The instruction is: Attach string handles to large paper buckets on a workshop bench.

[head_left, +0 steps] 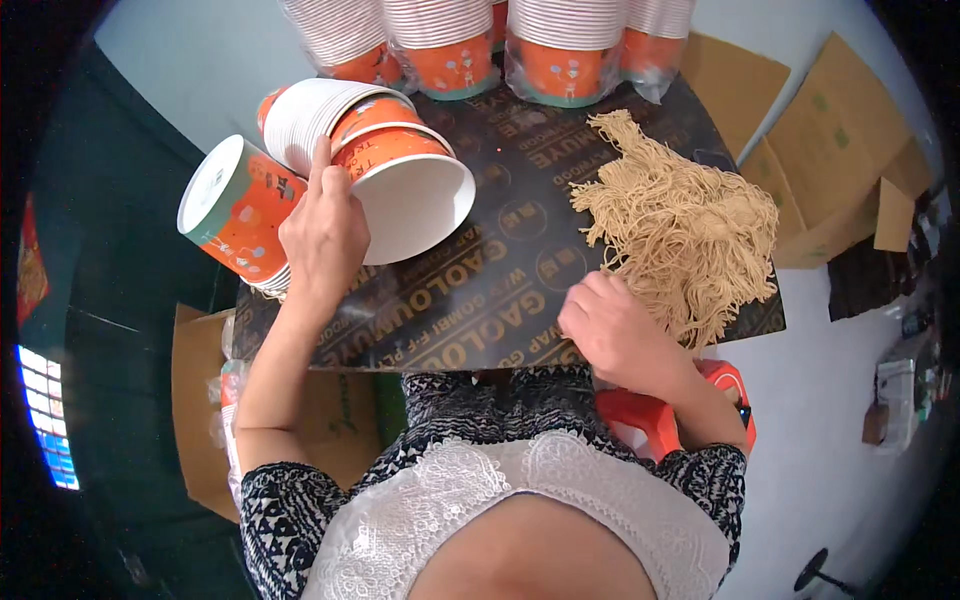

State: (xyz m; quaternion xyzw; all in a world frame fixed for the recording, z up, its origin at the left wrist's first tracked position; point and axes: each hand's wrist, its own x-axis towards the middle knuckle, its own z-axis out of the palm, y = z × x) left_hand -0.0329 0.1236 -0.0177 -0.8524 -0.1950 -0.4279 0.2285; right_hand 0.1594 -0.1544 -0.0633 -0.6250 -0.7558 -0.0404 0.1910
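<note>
My left hand (325, 240) is closed, its fingers pinching an orange paper tub at the rim. That paper tub (415, 205) lies on its side, its white inside facing me, at the front of a nested stack of tubs (300, 120). Left of my wrist stands a tilted, upturned orange and green tub (245, 205) with more rims under it. On the right, my right hand (605, 325) rests at the near edge of a loose heap of tan cords (685, 230). Its fingers are curled in; whether they hold a cord is hidden.
Plastic-wrapped stacks of tubs (455, 65) line the far edge of the dark printed table (480, 310). Open cardboard boxes stand beyond the right edge (840, 150) and below the left edge (335, 415). A red stool-like object (640, 415) is beside my right leg.
</note>
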